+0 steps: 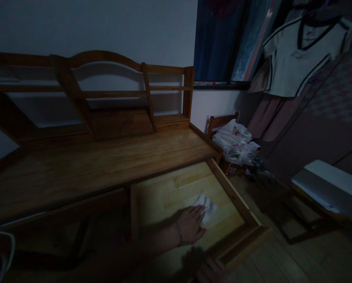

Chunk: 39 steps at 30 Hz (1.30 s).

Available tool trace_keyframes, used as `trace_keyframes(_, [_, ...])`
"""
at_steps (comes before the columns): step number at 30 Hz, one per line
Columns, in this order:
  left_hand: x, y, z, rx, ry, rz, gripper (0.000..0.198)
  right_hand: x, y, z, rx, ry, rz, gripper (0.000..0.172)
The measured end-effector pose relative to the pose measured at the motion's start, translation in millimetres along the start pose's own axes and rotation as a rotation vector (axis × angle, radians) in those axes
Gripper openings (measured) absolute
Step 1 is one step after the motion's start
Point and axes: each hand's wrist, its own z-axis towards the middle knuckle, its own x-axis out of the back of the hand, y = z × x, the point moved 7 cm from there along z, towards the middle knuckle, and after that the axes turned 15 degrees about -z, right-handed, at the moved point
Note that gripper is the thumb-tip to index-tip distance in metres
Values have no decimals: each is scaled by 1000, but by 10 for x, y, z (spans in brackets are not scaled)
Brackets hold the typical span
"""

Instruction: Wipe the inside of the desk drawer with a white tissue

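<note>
My left hand point(191, 225), with a thin band at the wrist, reaches in from the left over a pulled-out wooden drawer point(176, 184). Its fingers press a crumpled white tissue point(208, 208) against the pale plank bottom of the drawer. The thumb points toward the drawer front. At the lower edge of the view, my right hand point(211, 270) has its fingers curled over the drawer's front board point(246, 245); the rest of that hand is dark and cut off.
The drawer belongs to a wooden desk point(111, 161) with a shelf unit point(113, 94) at its back. A chair point(223, 120) holding plastic bags point(234, 139) stands beyond. A white box-like thing point(332, 184) rests on a stand at right. Clothes point(305, 59) hang above.
</note>
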Motion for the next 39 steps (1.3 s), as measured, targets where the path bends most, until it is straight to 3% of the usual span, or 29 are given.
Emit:
trace_keyframes(4, [314,-431,-106,332,83,54,74,-4,-10,-42,-59,31,9,41])
trace_keyframes(8, [370,-544,64,355,169,39,76,67,20,11,-75,105,28,46])
trace_keyframes(11, [211,-353,338,230,166,-6,71,86,31,40,-38,98,-17,39])
trace_keyframes(14, [-111,30,624,8,77,13,61,72,1,60,59,25,-39,30])
trace_keyframes(16, [-357,307,752,-151,36,40,60,60,-9,80,78,-25,-21,32])
trace_keyframes(19, [-650,580,871,-282,28,22,58,84,32,120,-35,-10,30,44])
trace_keyframes(22, [-796,649,989,-291,13,-7,55,109,50,129,-122,40,70,52])
trace_keyframes(29, [-915,661,1215,-360,-74,129,50,58,44,38,-144,46,108,51])
trace_keyframes(39, [-866,686,1186,-361,-80,134,50,56,30,33,-137,44,89,51])
